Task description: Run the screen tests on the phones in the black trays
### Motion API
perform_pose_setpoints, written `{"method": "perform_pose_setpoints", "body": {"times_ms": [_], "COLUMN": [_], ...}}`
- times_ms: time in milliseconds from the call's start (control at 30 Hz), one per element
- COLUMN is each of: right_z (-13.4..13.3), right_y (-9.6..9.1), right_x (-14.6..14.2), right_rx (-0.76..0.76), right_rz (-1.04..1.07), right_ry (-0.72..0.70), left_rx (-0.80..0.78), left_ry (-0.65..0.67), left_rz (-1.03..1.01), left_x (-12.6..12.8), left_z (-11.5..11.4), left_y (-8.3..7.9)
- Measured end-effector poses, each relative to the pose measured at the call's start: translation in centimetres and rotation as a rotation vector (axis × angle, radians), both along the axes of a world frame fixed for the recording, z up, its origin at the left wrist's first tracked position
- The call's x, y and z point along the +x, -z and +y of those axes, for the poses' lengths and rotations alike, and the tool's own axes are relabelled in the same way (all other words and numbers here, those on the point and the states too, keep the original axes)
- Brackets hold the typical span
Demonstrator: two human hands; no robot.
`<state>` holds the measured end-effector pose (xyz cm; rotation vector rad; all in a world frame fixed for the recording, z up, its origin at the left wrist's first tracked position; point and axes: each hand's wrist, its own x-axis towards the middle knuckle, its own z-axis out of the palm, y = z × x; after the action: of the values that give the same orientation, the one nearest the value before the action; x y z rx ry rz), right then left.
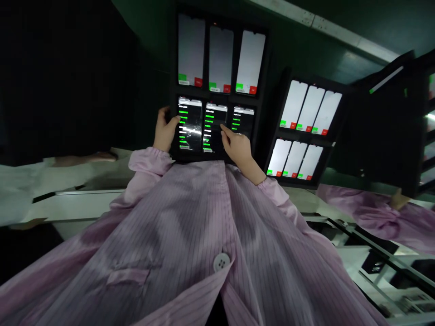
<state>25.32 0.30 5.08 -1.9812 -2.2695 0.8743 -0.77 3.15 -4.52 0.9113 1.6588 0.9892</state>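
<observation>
Black rack (217,96) gripped by left hand (165,131); right hand (239,147) forefinger on phone (213,124); text (183,118) unreadable.

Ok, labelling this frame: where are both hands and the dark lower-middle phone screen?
Left hand (165,132): head view, back of hand.
Right hand (239,147): head view, back of hand.
Dark lower-middle phone screen with green bars (213,118): head view, screen's upper middle.

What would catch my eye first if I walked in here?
Glowing phone screens in a dark rack straight ahead stand out: the top row is white, the bottom row shows green lists. The person's left hand rests on the bottom-left phone, and the right hand touches the middle phone. A second rack glows to the right.
</observation>
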Motion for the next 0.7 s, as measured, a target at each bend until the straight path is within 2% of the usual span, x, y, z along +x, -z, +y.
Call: {"method": "perform_pose_setpoints", "body": {"times_ms": [133, 267, 500, 700], "right_z": [-1.6, -1.9, -0.4, -1.5], "right_y": [-0.5, -0.3, 0.7, -0.4], "right_x": [2.0, 3.4, 4.0, 4.0], "right_rx": [-0.041, -0.030, 0.009, -0.009], "right_rz": [-0.037, -0.067, -0.108, -0.076], "right_ry": [0.090, 0.186, 0.202, 0.153], "left_rx": [-0.038, -0.046, -0.045, -0.073], "left_ry": [-0.020, 0.008, 0.083, 0.157], "left_rz": [0.030, -0.011, -0.002, 0.000], "left_x": [0.3, 0.2, -0.2, -0.8], "left_z": [1.0, 0.8, -1.5, -4.0], "left_y": [-0.5, -1.0, -1.7, -2.4]}}
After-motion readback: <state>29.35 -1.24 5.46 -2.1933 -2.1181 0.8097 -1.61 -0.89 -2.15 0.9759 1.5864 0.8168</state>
